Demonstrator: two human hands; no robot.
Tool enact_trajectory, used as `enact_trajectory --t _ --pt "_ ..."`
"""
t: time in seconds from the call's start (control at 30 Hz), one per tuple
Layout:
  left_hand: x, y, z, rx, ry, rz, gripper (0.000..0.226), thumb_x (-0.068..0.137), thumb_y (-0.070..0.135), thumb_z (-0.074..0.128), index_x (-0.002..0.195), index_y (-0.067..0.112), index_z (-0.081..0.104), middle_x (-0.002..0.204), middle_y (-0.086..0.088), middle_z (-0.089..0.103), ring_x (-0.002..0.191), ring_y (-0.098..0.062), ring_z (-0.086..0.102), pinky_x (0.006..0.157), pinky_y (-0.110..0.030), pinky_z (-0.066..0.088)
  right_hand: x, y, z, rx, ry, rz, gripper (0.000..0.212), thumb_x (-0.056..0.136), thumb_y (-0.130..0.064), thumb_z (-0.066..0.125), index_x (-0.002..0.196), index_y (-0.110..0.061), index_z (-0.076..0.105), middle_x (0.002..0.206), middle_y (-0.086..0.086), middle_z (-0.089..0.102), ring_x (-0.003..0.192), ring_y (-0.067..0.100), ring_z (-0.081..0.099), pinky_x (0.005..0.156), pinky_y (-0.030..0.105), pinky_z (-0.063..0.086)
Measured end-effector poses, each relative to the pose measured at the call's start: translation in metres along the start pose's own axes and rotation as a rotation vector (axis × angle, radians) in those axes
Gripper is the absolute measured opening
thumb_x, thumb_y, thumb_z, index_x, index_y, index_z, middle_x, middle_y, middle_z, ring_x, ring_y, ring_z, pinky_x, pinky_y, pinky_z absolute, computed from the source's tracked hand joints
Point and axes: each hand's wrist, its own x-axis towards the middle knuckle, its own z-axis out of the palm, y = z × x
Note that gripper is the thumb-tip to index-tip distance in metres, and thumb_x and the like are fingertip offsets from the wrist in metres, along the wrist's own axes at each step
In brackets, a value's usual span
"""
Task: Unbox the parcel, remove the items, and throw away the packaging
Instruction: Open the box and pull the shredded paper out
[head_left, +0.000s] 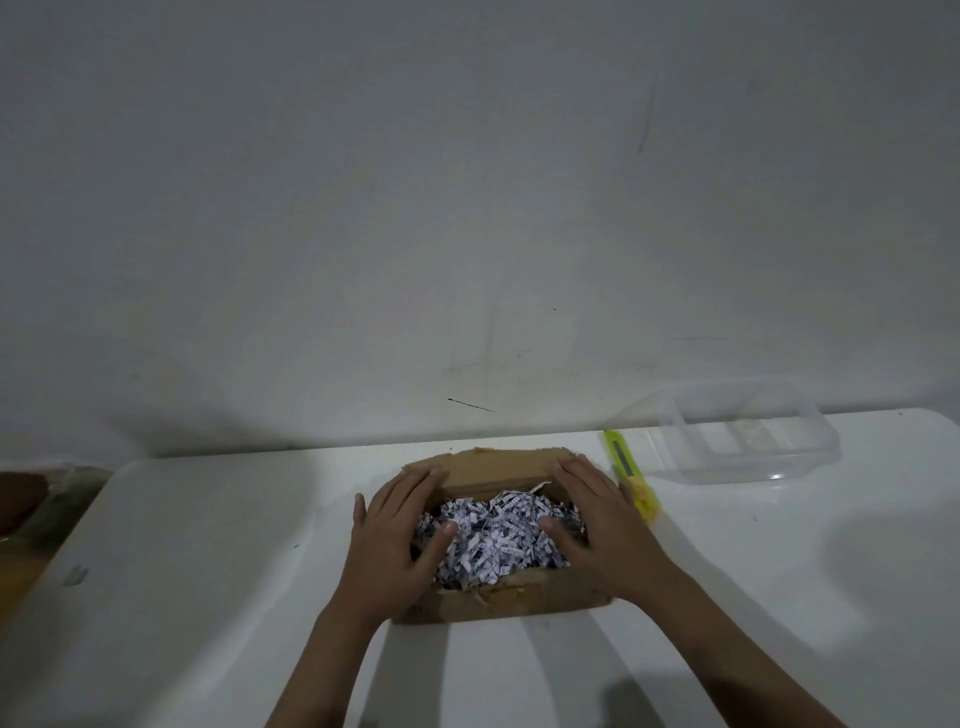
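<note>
Table: a white table (208, 545) fills the near half of the view, against a plain grey wall (467, 182).
Parcel: a brown cardboard box (498, 470) sits at the middle of the table near the far edge, its top flaps folded open.
Container: a clear plastic tub (737, 436) rests empty at the far right, well apart from the box.
Left hand: the left hand (400, 530) lies spread flat over the box's left side, thumb touching the filling, gripping nothing.
Right hand: the right hand (597, 519) lies spread flat over the right side, thumb on the filling, gripping nothing.
Filling: shredded printed paper (493, 540) packs the box to the brim; no items show.
Knife: a yellow-green utility knife (628, 473) lies just right of the box.
Progress: judged early. The box is opened; filling and any items remain inside, and nothing looks discarded yet.
</note>
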Motion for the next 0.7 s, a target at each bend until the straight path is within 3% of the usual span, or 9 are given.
enact_trajectory --t 0.13,0.3,0.37,0.5,0.6,0.7 --pt "0.007 -0.004 0.0 -0.05 0.004 -0.001 0.061 0.088 0.063 0.035 0.139 0.031 0.04 0.134 0.017 0.043 0.124 -0.005 0.035 0.107 -0.047 0.033 0.012 -0.007 0.0 0.139 0.004 0.019 0.07 0.087 -0.052 0.035 0.144 -0.011 0.032 0.152 0.005 0.033 0.143 0.019 0.021 0.119 0.042 0.018" --pt "0.01 -0.007 -0.001 -0.069 -0.082 -0.021 0.071 0.085 0.072 0.028 0.144 0.032 0.033 0.132 0.011 0.046 0.12 -0.008 0.035 0.105 -0.037 0.033 0.013 -0.006 0.0 0.185 0.026 0.024 0.072 0.084 -0.058 0.039 0.14 -0.014 0.038 0.136 0.003 0.049 0.127 0.017 0.036 0.104 0.025 0.029" --pt "0.011 -0.006 -0.002 -0.05 -0.119 -0.016 0.077 0.083 0.076 0.023 0.145 0.031 0.03 0.13 0.011 0.047 0.118 -0.01 0.036 0.103 -0.036 0.033 0.013 -0.002 -0.001 0.192 0.003 0.029 0.076 0.082 -0.064 0.035 0.14 -0.016 0.038 0.136 0.002 0.049 0.126 0.016 0.038 0.105 0.028 0.031" --pt "0.013 -0.006 -0.004 -0.003 -0.175 0.007 0.082 0.081 0.078 0.021 0.147 0.03 0.024 0.12 0.015 0.046 0.112 -0.009 0.036 0.099 -0.035 0.036 0.014 -0.003 0.0 0.125 -0.068 0.014 0.069 0.087 -0.056 0.036 0.143 -0.014 0.034 0.138 0.003 0.046 0.129 0.019 0.035 0.108 0.035 0.03" --pt "0.014 -0.007 -0.005 0.038 -0.202 0.019 0.084 0.081 0.078 0.018 0.149 0.029 0.02 0.117 0.015 0.044 0.108 -0.009 0.035 0.098 -0.037 0.037 0.015 -0.006 -0.001 0.04 -0.095 0.022 0.08 0.083 -0.066 0.026 0.143 -0.014 0.031 0.136 0.004 0.044 0.127 0.022 0.035 0.105 0.039 0.035" --pt "0.012 -0.004 -0.007 0.105 -0.21 0.025 0.089 0.078 0.082 0.012 0.15 0.028 0.011 0.123 0.012 0.044 0.114 -0.012 0.036 0.107 -0.046 0.03 0.014 -0.007 -0.003 0.016 -0.101 0.029 0.074 0.086 -0.06 0.031 0.144 -0.014 0.029 0.139 0.005 0.042 0.129 0.024 0.033 0.106 0.042 0.035"
